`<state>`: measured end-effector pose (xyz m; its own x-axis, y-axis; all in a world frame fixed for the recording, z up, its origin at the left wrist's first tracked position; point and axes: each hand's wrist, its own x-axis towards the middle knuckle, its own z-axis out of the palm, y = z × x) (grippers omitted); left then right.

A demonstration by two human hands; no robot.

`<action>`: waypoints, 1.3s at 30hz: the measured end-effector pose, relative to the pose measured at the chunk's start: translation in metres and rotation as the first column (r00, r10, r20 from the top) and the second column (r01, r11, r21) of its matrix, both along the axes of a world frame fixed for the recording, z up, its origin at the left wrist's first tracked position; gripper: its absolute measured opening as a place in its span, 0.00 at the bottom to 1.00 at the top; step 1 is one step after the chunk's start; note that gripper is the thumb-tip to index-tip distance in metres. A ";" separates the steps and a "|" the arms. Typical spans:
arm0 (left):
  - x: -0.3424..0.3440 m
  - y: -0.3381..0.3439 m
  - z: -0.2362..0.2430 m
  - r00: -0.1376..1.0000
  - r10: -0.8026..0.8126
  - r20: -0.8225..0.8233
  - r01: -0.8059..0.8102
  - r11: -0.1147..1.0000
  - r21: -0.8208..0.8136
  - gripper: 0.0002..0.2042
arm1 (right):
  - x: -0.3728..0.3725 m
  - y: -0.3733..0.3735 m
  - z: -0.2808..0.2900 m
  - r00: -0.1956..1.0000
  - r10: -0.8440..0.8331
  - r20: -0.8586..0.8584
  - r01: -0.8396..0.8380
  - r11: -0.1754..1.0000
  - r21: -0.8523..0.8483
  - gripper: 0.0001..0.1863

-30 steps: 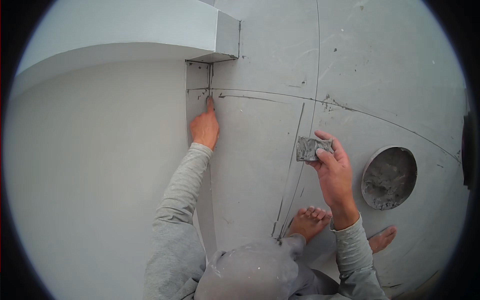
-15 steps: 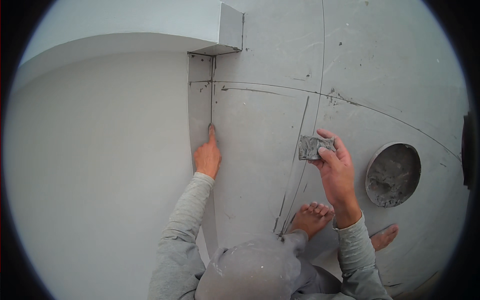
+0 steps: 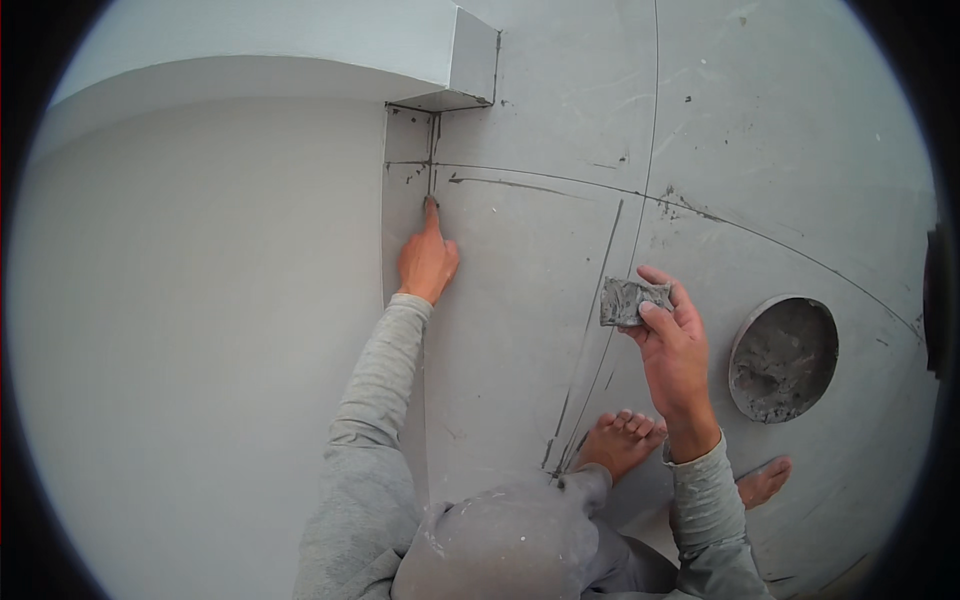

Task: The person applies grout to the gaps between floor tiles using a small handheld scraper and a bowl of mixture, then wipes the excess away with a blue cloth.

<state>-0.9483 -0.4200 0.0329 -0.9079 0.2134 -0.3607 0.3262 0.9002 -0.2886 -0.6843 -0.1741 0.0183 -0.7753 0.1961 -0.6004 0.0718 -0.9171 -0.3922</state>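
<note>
My left hand (image 3: 428,262) reaches forward with the index finger stretched out and the other fingers curled. Its fingertip presses on the joint (image 3: 433,180) where the floor tile meets the narrow skirting strip, beside a dab of dark paste. No tool shows in that hand. My right hand (image 3: 680,345) is raised over the floor, pinching a small flat square piece (image 3: 628,302) between thumb and fingers. Grey grout-like paste coats its upper face. To the right of that hand stands a round shallow bowl (image 3: 735,372) with dark grey paste (image 3: 785,355) inside.
A white wall (image 3: 200,330) fills the left side, with a boxed ledge (image 3: 470,60) jutting out at the far end. Dark smears mark the grey tile floor (image 3: 520,320) along its joints. My bare feet (image 3: 625,445) are near the bowl. Something dark (image 3: 936,300) stands at the right edge.
My left hand has slid farther forward along the joint toward the boxed ledge, fingertip still on it. My right hand keeps its hold on the paste-coated piece, almost unmoved.
</note>
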 end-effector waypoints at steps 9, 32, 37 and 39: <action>0.066 -0.060 0.011 0.978 0.188 0.092 -0.189 0.982 -0.002 0.37 | -0.001 0.003 -0.007 1.000 0.002 0.010 -0.002 1.000 0.002 0.24; 0.097 -0.058 0.006 0.957 0.288 0.028 -0.287 0.957 -0.030 0.41 | -0.005 -0.005 0.000 1.000 0.011 0.014 -0.010 1.000 -0.018 0.24; 0.091 -0.032 0.004 0.941 0.334 0.055 -0.333 0.943 -0.033 0.39 | -0.003 0.002 -0.005 1.000 -0.008 0.015 0.007 1.000 0.025 0.24; 0.060 -0.008 0.002 0.987 0.069 -0.146 -0.063 0.997 0.046 0.37 | -0.002 0.002 -0.003 0.999 -0.007 0.032 0.007 1.000 0.020 0.24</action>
